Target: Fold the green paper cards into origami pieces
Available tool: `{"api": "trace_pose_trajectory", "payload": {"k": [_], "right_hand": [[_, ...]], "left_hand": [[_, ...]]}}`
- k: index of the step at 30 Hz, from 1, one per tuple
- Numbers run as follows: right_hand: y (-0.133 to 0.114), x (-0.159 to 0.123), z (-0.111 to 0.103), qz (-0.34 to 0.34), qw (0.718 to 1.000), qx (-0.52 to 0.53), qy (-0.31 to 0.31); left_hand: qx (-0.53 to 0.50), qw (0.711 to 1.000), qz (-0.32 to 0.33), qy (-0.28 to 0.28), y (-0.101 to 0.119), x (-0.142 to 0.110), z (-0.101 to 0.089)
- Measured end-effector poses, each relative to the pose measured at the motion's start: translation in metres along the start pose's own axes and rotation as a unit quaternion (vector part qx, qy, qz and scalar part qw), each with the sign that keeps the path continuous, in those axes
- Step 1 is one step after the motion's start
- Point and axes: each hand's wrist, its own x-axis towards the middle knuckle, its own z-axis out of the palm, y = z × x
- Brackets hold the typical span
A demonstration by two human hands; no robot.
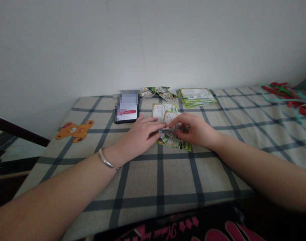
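Observation:
A green and white printed leaflet (165,110) lies on the checked tablecloth, partly folded, with a raised fold in its middle. My left hand (148,130), a silver bangle at its wrist, comes in from the left; its fingertips and thumb close on the fold. From the right, my right hand (193,129) pinches the same leaflet between thumb and bent fingers. The two hands' fingertips nearly meet and hide part of the fold. Behind them sits a folded paper piece (156,92) in the same print, with pointed corners. A stack of matching leaflets (198,96) rests at the back right.
A phone (127,110) with its screen lit lies left of the folded piece. The tablecloth (140,177) carries a bear picture (76,131) at left. Tangled red, green and pale blue strips (291,97) lie far right. A white wall (153,43) stands behind the table.

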Motion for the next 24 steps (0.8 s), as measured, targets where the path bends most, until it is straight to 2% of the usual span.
{"api": "trace_pose_trajectory", "payload": {"k": [4,11,18,24], "right_hand": [[0.004,0.000,-0.001,-0.011,1.000,0.001,-0.010],[0.002,-0.003,0.000,0.008,0.998,-0.025,-0.052],[0.005,-0.002,0.002,-0.077,0.995,-0.026,-0.055],[0.001,-0.004,0.001,-0.118,0.988,-0.064,-0.075]], "left_hand": [[0.021,0.999,0.036,0.001,-0.004,-0.001,-0.001],[0.020,0.999,0.043,-0.017,-0.008,0.002,-0.003],[0.022,0.997,0.068,-0.014,-0.012,0.001,-0.004],[0.035,0.996,0.080,-0.006,-0.009,0.000,-0.006]]}}
